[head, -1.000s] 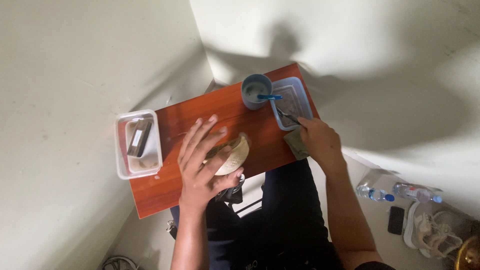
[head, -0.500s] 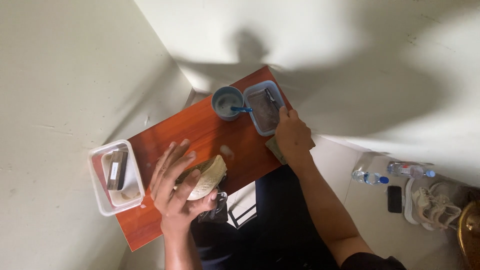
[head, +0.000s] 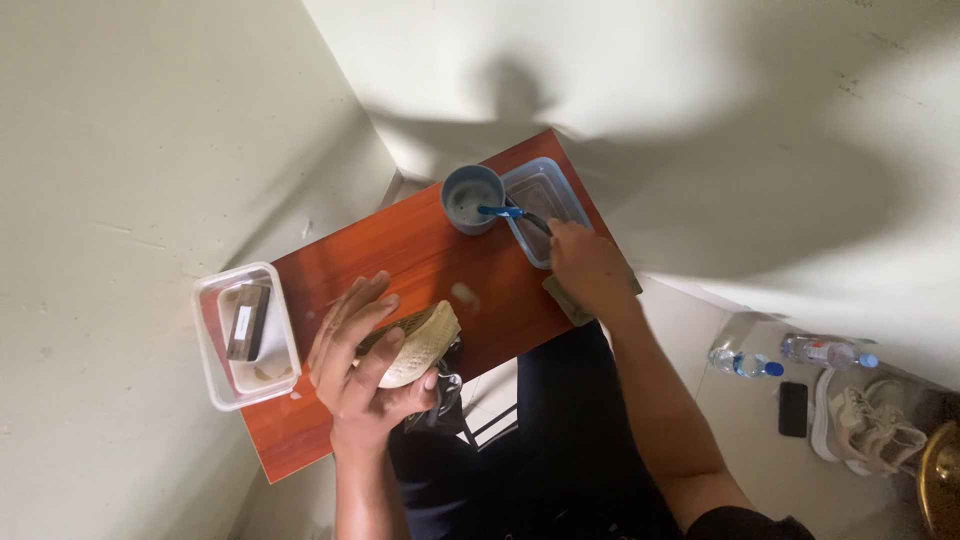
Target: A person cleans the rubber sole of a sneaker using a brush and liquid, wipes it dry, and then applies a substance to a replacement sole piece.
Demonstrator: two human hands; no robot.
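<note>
Left hand [head: 362,365] fingers clamp a pale shoe [head: 418,345]; right hand [head: 590,270] fingers grip a brush [head: 527,219].

Small reddish-brown wooden table [head: 440,262] sits in a corner where 2 plain off-white walls [head: 130,130] meet, light falling from above and casting soft shadows on the right-hand wall. Pale tiled floor [head: 745,410] at lower right carries 2 plastic water bottles [head: 790,355], a dark phone [head: 793,409] and light-coloured shoes [head: 865,425].

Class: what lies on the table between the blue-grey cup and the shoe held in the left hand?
Head view: bare red-brown wooden table, apart from one small pale smudge.
</note>
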